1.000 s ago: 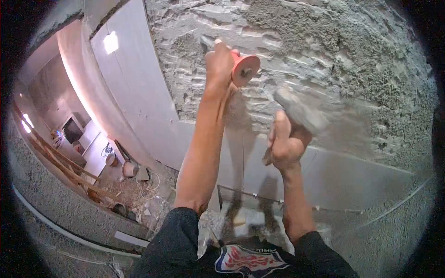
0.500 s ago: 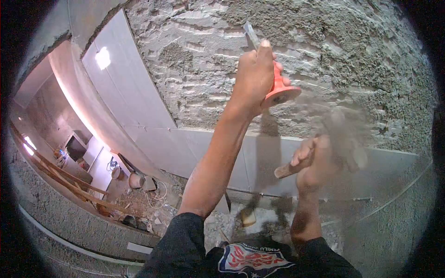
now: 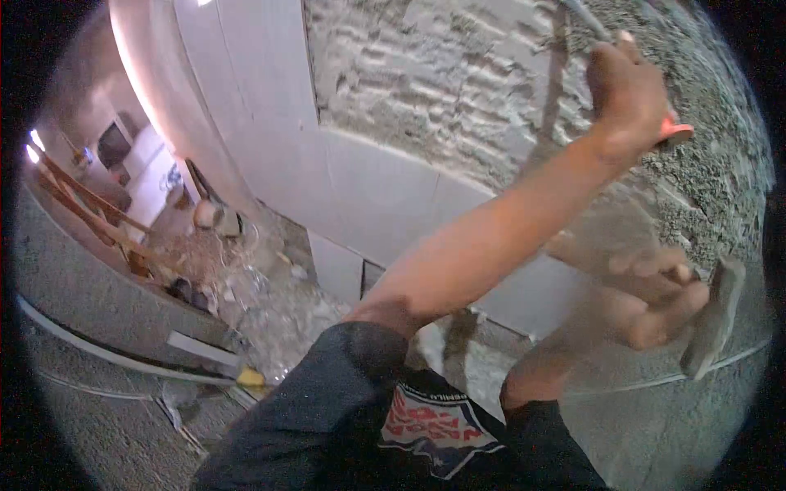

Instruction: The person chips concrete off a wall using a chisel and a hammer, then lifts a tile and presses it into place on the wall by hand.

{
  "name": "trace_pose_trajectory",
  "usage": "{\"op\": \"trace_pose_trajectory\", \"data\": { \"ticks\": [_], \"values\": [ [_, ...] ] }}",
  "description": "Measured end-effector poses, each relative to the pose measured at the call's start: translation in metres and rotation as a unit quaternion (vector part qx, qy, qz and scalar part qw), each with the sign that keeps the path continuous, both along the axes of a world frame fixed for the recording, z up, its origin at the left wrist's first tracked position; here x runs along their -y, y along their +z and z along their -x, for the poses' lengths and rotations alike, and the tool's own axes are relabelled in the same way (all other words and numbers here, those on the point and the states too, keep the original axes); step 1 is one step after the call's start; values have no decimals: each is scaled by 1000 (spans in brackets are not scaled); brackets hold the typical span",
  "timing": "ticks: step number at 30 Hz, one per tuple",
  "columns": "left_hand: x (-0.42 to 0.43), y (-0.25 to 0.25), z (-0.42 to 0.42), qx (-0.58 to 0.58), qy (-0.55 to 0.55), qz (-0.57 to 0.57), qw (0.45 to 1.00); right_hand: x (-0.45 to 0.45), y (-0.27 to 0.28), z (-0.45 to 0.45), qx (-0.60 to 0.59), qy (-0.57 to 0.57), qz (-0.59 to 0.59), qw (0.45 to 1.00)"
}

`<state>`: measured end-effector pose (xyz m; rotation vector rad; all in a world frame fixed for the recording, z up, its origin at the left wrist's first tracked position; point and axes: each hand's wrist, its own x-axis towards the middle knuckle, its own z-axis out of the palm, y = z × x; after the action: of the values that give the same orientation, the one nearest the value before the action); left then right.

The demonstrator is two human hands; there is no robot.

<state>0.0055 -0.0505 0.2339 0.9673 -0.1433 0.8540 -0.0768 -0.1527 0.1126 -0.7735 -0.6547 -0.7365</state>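
My left hand (image 3: 629, 92) is wrapped around a chisel (image 3: 586, 18), its grey shaft pointing up and left against the rough wall (image 3: 458, 82). The chisel's orange hand guard (image 3: 676, 131) sticks out below the fist. Lower and to the right, my right hand (image 3: 655, 299) grips a hammer, slightly blurred by motion. Its dusty grey hammer head (image 3: 714, 317) is on the right, apart from the chisel, and the wooden handle end shows faintly on the left, partly behind my left forearm.
Smooth pale tiles (image 3: 377, 172) cover the wall's lower and left parts. Rubble (image 3: 278, 303) litters the floor below. At left are a bucket (image 3: 206, 214), leaning wooden poles (image 3: 90, 209) and a lit opening into another room.
My view has turned and shifted along the wall. In the picture, the left hand with the chisel has moved right and slightly up; the hammer has swung right and down.
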Motion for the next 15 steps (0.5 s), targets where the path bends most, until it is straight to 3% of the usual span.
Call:
{"op": "trace_pose_trajectory", "data": {
  "ticks": [3, 8, 12, 15],
  "values": [
    [5, 7, -12, 18, -15, 53, 998, 12, -8, -10, 43, 26, 33, 998],
    [0, -5, -10, 8, 27, -35, 999, 13, -3, 0, -95, -53, 72, 991],
    [-7, -1, -17, 61, 50, -108, 991, 20, -9, -1, -99, -29, 74, 992],
    [-9, 7, 29, -10, -37, -22, 999, 16, -1, 2, -86, 26, 18, 996]
  ]
}}
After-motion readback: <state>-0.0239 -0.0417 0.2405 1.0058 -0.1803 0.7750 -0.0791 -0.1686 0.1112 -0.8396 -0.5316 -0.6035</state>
